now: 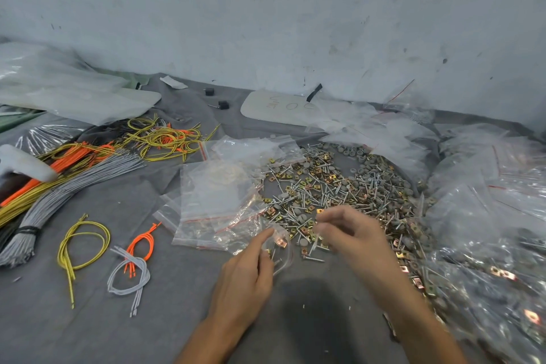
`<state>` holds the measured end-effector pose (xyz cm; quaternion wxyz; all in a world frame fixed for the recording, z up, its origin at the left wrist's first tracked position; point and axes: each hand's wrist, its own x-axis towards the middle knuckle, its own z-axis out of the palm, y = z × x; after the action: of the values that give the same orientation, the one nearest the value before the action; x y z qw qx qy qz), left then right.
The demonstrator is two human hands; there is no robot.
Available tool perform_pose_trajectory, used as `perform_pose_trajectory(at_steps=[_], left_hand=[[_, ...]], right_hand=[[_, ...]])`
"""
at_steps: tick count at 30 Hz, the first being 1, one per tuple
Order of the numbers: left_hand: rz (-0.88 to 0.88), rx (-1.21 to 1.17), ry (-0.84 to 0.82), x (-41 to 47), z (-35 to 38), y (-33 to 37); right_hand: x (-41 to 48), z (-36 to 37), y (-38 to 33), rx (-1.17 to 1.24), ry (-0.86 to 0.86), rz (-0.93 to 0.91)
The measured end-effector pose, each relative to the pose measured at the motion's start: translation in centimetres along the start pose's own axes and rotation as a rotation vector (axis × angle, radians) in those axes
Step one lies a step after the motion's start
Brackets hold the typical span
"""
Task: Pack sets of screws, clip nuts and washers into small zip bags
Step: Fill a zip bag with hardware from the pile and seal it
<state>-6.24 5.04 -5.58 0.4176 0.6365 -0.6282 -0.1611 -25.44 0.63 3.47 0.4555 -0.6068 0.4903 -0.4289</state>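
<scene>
A heap of mixed screws, brass clip nuts and grey washers (339,186) covers the grey cloth at centre right. Left of it lies a stack of empty small zip bags (218,201). My left hand (251,269) holds one small zip bag (280,248) at the heap's near edge; a copper clip nut and a few screws show through it. My right hand (351,233) hovers just right of the bag's mouth, over the heap, with fingers bent and fingertips together; blur hides whether they pinch a part.
Filled clear bags (487,230) pile up along the right side. Bundles of grey, yellow and orange cables (68,183) and a few loose cable loops (85,245) lie to the left. A white board (283,106) and plastic sheets sit by the wall.
</scene>
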Motion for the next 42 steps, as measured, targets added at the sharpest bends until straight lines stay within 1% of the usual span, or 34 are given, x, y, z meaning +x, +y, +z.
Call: perform_pose_trajectory(at_steps=[2,5,8,9,12,13,16,17,18,21,22,24,27,33,37,39,42], left_hand=[[0.001,-0.006,0.013,0.0,0.1,-0.3],[0.0,-0.018,0.018,-0.1,0.2,-0.4],[-0.006,-0.036,0.005,-0.1,0.1,-0.4],[-0.011,-0.039,0.007,0.0,0.1,-0.5],[-0.025,-0.04,0.01,-0.1,0.1,-0.7],[-0.026,-0.041,0.012,-0.1,0.1,-0.7],[-0.009,-0.035,0.011,0.0,0.1,-0.4],[-0.004,-0.032,0.01,0.1,0.1,-0.3],[-0.004,-0.03,0.009,0.1,0.2,-0.3],[-0.015,-0.033,0.004,0.0,0.2,-0.5],[-0.016,-0.036,0.001,0.0,0.2,-0.5],[-0.011,-0.036,0.001,0.0,0.1,-0.4],[-0.012,-0.029,0.007,0.1,0.2,-0.3],[-0.01,-0.019,0.004,0.1,0.2,-0.4],[-0.014,-0.027,0.002,0.1,0.4,-0.7],[-0.013,-0.028,0.003,0.0,0.4,-0.7],[-0.01,-0.021,0.007,0.1,0.4,-0.7]], right_hand=[[-1.2,2.4,0.6,-0.015,0.015,-0.042],[-2.0,4.9,1.9,-0.208,0.098,-0.15],[-2.6,6.5,3.0,-0.294,0.17,-0.228],[-2.7,6.8,3.4,-0.329,0.169,-0.236],[-2.6,7.0,4.4,-0.54,0.069,-0.231],[-2.5,6.7,4.4,-0.581,0.071,-0.253],[-1.4,4.7,4.0,-0.58,0.208,-0.326],[-0.7,3.7,4.0,-0.625,0.243,-0.311],[0.2,2.5,4.2,-0.698,0.242,-0.258],[2.2,-0.1,5.1,-0.959,0.131,0.015],[2.6,-0.6,5.4,-1.013,0.116,0.063],[3.0,-0.9,5.7,-1.078,0.107,0.077],[3.4,-0.8,5.6,-1.119,0.065,0.036],[3.5,-1.0,5.9,-1.058,0.054,0.012],[3.7,-1.0,5.9,-1.117,0.006,0.013],[3.8,-0.9,5.9,-1.125,0.014,0.013],[3.7,-1.1,5.8,-1.062,0.056,0.001]])
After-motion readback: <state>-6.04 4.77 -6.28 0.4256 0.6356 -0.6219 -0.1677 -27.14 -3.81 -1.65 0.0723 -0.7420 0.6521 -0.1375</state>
